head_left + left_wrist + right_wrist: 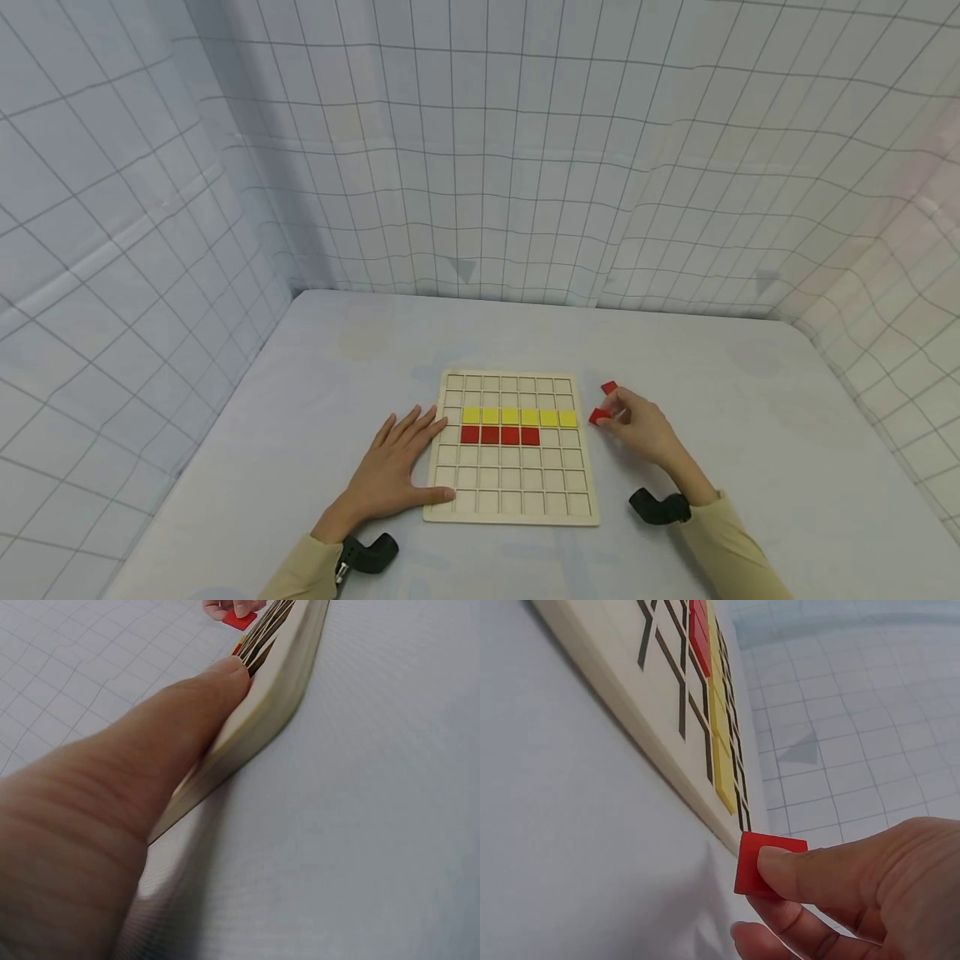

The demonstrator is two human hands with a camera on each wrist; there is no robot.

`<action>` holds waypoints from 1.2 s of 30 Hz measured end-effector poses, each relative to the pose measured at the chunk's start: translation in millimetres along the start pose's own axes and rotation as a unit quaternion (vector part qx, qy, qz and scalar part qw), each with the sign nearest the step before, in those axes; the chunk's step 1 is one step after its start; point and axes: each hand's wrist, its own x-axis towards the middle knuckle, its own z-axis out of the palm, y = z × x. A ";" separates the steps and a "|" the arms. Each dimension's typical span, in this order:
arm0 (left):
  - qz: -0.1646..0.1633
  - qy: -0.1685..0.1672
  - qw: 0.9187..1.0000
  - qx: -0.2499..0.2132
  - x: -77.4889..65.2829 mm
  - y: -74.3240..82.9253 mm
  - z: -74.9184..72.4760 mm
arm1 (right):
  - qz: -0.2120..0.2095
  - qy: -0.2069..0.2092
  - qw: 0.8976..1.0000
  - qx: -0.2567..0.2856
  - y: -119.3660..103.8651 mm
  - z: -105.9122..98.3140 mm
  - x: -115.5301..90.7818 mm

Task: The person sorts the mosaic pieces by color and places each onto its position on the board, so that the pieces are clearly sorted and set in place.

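Note:
A pale wooden grid board [510,504] lies on the table, with a row of yellow square tiles [509,417] and, just below it, a shorter row of red tiles [490,436]. My left hand [393,471] rests flat on the board's left edge, fingers spread; in the left wrist view the thumb [187,705] lies over the rim. Beyond the board's right edge, my right hand [637,425] pinches a red square tile [754,862] between thumb and fingers, above the table. Another red tile [609,387] lies just behind that hand.
The white table [360,350] extends around the board. Grid-patterned curtains [480,167] hang behind it and along both sides. A black wrist camera [371,554] sits on my left wrist and another black camera [660,507] on my right.

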 end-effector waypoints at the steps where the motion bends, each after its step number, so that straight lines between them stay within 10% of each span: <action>1: -0.001 -0.001 1.000 0.001 0.0 0.0 -0.1 | -0.003 0.000 1.000 0.001 -2.1 -0.3 -0.6; 36: 0.001 0.001 1.000 -0.007 -0.4 1.4 -1.4 | -0.104 -0.042 0.994 0.002 -40.0 36.6 3.2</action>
